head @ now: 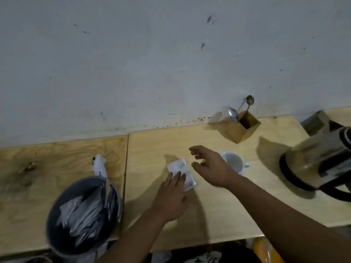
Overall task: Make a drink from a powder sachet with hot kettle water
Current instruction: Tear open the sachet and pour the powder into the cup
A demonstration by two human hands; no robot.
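The sachet lies flat on the desk, just left of the white cup. The left hand presses its near end with flat, spread fingers. The right hand hovers over the cup's left edge, fingers loosely spread, gripping nothing. The kettle stands at right, a tub of sachets at left.

Both bare forearms reach up from the lower frame. The left hand lies palm-down at centre, fingers extended flat. The right hand, centre-right, hovers with fingers spread apart, grasping nothing.
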